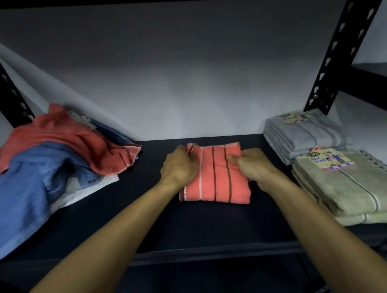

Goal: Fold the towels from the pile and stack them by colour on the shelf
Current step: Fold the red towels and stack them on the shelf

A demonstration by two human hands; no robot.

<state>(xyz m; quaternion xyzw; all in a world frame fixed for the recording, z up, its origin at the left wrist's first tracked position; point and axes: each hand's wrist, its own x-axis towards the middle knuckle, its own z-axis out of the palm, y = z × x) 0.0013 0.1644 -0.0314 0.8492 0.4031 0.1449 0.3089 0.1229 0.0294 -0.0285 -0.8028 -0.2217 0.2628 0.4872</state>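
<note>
Head view – shelf: a dark, matte shelf board [124, 212] set in black perforated metal uprights [336, 63], with a pale wall behind.
Folded towel: a coral terry towel folded into a rectangle [217, 180], crossed by one white and two brown lengthwise stripes, lies flat at the middle of the board.
Left hand: the left hand [178, 165] rests on the towel's left edge, fingers curled over and gripping the fabric near its far corner.
Right hand: the right hand [255, 166] pinches the right part of the same towel between thumb and bent fingers.
Pile: to the left, a loose heap – a crumpled coral towel [63, 139] draped over rumpled blue terry towels [22, 184], with a white cloth [88, 191] under them.
Stacks: on the right, a stack of folded grey striped towels [307, 137] at the back and, just in front, a stack of folded sage-green towels [344, 191], each topped by a printed paper label.
</note>
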